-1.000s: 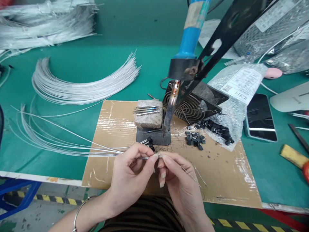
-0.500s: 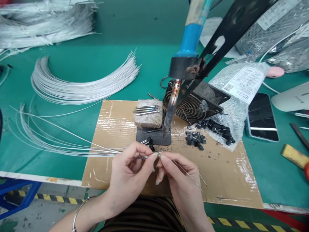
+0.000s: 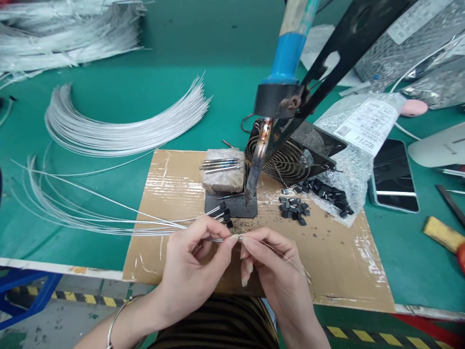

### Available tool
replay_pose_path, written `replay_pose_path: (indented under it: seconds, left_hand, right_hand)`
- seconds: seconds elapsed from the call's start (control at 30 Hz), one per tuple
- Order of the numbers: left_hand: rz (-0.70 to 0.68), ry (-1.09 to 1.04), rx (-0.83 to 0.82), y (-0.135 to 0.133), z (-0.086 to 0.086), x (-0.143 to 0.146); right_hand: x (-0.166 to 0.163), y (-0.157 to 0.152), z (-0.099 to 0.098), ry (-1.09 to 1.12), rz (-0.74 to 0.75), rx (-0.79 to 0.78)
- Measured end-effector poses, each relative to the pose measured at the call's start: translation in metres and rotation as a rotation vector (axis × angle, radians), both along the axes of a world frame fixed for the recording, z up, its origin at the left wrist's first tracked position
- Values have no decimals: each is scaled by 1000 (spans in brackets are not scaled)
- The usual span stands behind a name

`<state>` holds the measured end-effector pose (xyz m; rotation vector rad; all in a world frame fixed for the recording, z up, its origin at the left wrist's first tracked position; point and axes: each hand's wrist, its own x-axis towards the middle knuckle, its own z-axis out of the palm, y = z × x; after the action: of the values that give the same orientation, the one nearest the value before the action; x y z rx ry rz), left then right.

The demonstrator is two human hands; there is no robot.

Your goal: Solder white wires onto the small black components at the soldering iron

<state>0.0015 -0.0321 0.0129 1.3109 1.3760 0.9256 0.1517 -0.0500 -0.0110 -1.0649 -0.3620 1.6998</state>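
My left hand (image 3: 194, 264) pinches the ends of several thin white wires (image 3: 109, 220) that trail off to the left over the green table. My right hand (image 3: 271, 264) pinches a fine bare wire (image 3: 290, 259) that curves away to the right. The fingertips of both hands meet over the front of the cardboard mat (image 3: 334, 261). Just beyond them a mounted soldering iron (image 3: 261, 150) with a blue handle points down onto a small black plate (image 3: 232, 206). Small black parts (image 3: 294, 211) lie loose to the right of it.
A curved bundle of white wires (image 3: 123, 131) lies at the back left, more bundles behind it. A block with metal pins (image 3: 222, 172), a black fan (image 3: 294, 155), a bubble bag of black parts (image 3: 345, 160), a phone (image 3: 394, 177) and a yellow-handled tool (image 3: 441, 235) stand around.
My hands stay pinched together over the mat. My right hand has shifted slightly right and the fine wire now bows out further to the right.
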Motion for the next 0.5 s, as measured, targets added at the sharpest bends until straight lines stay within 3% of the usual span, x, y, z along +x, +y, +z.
replay_pose_path:
  seconds: [0.5]
  left_hand:
    - [21,29,89,-4,-6,1]
  right_hand:
    - [-3,-3,-1,4,-27,10]
